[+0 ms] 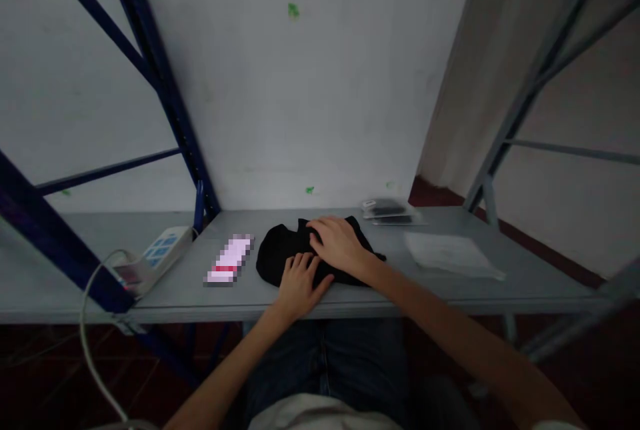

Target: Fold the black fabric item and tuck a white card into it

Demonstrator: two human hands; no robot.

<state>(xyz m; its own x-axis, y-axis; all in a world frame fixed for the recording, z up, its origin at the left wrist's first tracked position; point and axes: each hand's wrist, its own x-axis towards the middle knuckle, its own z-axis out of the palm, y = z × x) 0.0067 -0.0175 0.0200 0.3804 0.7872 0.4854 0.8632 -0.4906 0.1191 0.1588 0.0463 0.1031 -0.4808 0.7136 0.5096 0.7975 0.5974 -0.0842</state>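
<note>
Black cloth: one piece, lying on the grey shelf, directly beneath both hands and extending beyond them to left and right. Left hand: laid over its near edge, fingers extended, thumb spread. Right hand: laid across its farther part, fingers extended leftward. Hands close together.

Dim light; pale wall beyond the hands, blue frame to their left, grey surface beneath, reddish floor below.
</note>
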